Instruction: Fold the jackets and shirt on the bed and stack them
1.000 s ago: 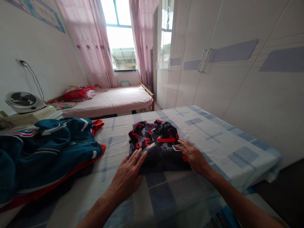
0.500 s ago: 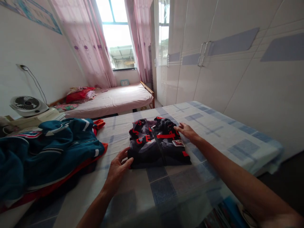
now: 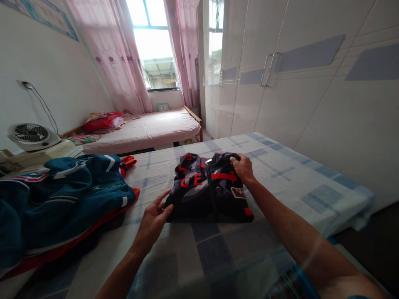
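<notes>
A folded black jacket (image 3: 199, 203) with red letters, a front zipper and a small patch lies on the checked bed sheet in front of me. My left hand (image 3: 154, 218) grips its left edge, thumb on top and the other fingers partly hidden behind the cloth. At the upper right shoulder of the jacket, my right hand (image 3: 243, 168) pinches the fabric between thumb and fingers. Off to the left, a teal jacket (image 3: 77, 195) with white stripes lies loosely over red-orange clothing, touched by neither hand.
The blue-and-white checked bed (image 3: 311, 178) extends right toward a white wardrobe (image 3: 299, 99). A small fan (image 3: 33, 135) stands at the left. Behind is a second bed (image 3: 156, 128) with a red pillow (image 3: 102, 121), under a window with pink curtains (image 3: 109, 54).
My right hand has closed on the jacket's right shoulder, where it was at the edge before. The jacket's upper part and collar have shifted slightly; my left hand stays at the left edge.
</notes>
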The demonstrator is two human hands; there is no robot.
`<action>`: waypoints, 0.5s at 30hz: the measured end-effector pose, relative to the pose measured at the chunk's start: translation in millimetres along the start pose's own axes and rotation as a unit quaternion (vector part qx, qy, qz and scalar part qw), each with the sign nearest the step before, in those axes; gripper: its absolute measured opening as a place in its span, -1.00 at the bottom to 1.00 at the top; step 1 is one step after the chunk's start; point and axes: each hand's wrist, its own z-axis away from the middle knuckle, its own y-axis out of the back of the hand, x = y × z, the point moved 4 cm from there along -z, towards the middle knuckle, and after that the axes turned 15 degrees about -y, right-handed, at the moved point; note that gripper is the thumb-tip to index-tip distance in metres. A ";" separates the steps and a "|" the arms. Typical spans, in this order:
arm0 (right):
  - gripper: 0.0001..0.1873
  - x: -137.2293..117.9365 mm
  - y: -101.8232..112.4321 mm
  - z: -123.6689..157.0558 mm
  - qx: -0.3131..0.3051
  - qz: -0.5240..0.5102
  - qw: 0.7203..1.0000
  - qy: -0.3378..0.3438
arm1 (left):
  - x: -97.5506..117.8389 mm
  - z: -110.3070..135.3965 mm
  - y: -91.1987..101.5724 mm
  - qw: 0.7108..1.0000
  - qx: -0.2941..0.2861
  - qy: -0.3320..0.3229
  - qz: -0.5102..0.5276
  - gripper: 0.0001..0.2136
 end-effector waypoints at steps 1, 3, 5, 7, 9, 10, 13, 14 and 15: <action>-0.68 5.3 0.6 2.5 -0.003 0.009 1.000 -0.001 | -4.4 1.1 0.2 0.999 0.003 0.000 -0.040 -0.37; -0.74 13.9 -2.4 4.1 -0.021 0.025 0.999 0.007 | -9.9 2.3 0.8 0.993 0.013 -0.025 -0.113 -0.44; -0.76 17.5 -6.8 0.8 -0.037 0.035 0.999 0.020 | -11.4 2.7 1.5 0.986 0.018 -0.059 -0.158 -0.49; -0.78 16.1 -8.6 -4.9 -0.042 0.047 0.998 0.025 | -12.1 2.9 1.8 0.980 -0.001 -0.068 -0.186 -0.50; -0.75 11.5 -5.8 -7.3 -0.034 0.064 0.997 0.013 | -11.8 3.7 3.1 0.965 -0.025 -0.060 -0.253 -0.52; -0.70 7.5 -2.8 -5.6 -0.022 0.073 0.997 0.013 | -9.6 4.2 4.1 0.951 -0.025 -0.069 -0.301 -0.54; -0.48 -14.0 4.9 14.6 0.033 0.092 0.988 0.118 | 8.2 6.4 0.5 0.884 -0.007 -0.203 -0.421 -0.58; -0.45 -21.6 3.7 24.6 0.043 0.101 0.979 0.172 | 14.7 8.0 -4.7 0.859 -0.020 -0.265 -0.437 -0.58; -0.43 -27.3 -0.8 34.0 0.039 0.113 0.968 0.220 | 19.5 10.0 -12.0 0.837 -0.054 -0.321 -0.440 -0.56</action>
